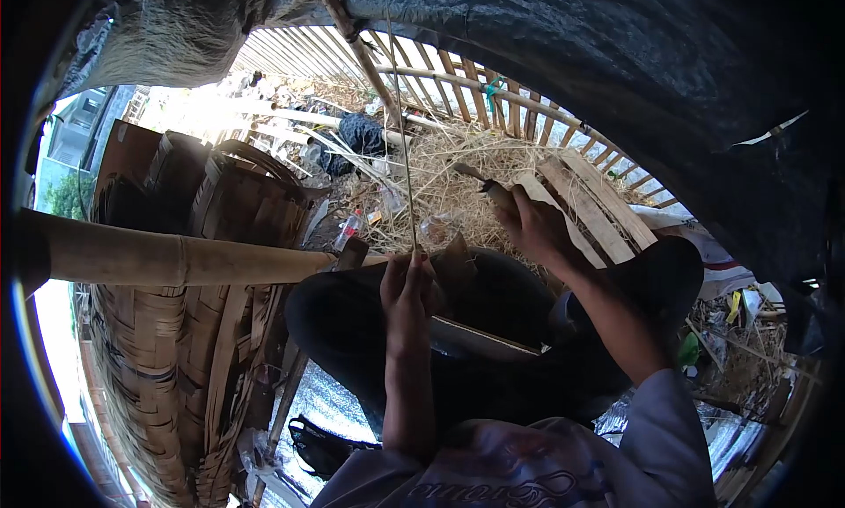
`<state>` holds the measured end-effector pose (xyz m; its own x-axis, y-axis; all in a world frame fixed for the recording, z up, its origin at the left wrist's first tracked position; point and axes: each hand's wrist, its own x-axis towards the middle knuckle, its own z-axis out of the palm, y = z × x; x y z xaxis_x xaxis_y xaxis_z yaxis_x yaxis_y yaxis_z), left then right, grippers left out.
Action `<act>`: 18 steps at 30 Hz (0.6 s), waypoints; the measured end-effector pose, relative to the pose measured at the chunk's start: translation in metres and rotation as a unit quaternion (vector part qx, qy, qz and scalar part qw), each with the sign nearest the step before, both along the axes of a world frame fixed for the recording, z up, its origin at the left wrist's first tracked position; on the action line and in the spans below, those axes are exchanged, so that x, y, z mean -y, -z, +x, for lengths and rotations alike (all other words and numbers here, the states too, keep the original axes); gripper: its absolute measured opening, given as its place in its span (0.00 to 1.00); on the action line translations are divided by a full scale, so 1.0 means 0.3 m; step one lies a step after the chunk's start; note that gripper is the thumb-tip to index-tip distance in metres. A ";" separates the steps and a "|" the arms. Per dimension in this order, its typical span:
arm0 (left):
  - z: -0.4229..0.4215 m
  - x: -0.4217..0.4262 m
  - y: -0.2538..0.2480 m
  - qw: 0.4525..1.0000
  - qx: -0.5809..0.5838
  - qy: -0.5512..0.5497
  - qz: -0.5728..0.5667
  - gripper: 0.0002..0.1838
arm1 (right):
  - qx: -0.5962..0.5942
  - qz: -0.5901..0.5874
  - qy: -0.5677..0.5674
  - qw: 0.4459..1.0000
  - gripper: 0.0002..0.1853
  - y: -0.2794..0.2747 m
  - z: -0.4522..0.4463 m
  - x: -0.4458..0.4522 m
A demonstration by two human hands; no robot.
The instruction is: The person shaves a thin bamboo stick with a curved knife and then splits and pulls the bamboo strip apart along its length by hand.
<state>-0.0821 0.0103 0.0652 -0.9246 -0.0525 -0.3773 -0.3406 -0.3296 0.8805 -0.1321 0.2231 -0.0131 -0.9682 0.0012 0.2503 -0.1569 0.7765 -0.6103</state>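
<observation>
Near the middle of the view, my left hand [407, 283] is closed on the lower end of a long thin bamboo strip [407, 169], which stands upright and reaches up to the fence. My right hand [534, 228], to the right and a little higher, is wrapped round the handle of a knife [473, 175]. Its dark blade points up and left, apart from the strip. A thin flat board [484, 339] lies across my lap, below my hands.
A thick bamboo pole [185, 261] runs in from the left towards my knee. Woven bamboo panels [163, 358] stand at the left. Ahead are straw shavings [449, 151], a plastic bottle [349, 230], black bags [359, 134], wooden planks [585, 204] and a slatted fence [475, 90].
</observation>
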 end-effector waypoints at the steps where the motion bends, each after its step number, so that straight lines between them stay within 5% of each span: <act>1: -0.002 0.004 0.007 1.000 -0.015 0.008 0.005 0.06 | 0.038 -0.024 -0.046 0.998 0.16 -0.018 0.040 0.043; 4: 0.019 -0.005 0.017 0.999 0.003 0.002 -0.048 0.05 | -0.057 -0.020 -0.139 0.988 0.17 -0.028 0.101 0.127; 7: 0.028 -0.023 0.036 0.998 0.021 -0.001 -0.063 0.08 | -0.008 -0.004 -0.146 0.989 0.16 -0.056 0.116 0.150; 16: 0.018 -0.035 0.036 0.999 0.003 0.020 -0.027 0.08 | -0.014 0.060 -0.131 0.990 0.15 -0.024 0.028 0.099; 18: 0.033 -0.039 -0.013 0.999 0.004 0.034 -0.024 0.07 | 0.089 0.018 -0.038 0.995 0.16 0.001 -0.022 0.059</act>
<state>-0.0721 0.0219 0.0690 -0.9237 -0.0083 -0.3829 -0.3673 -0.2640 0.8918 -0.1386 0.2055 -0.0133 -0.9942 -0.0796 0.0729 -0.1076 0.7880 -0.6062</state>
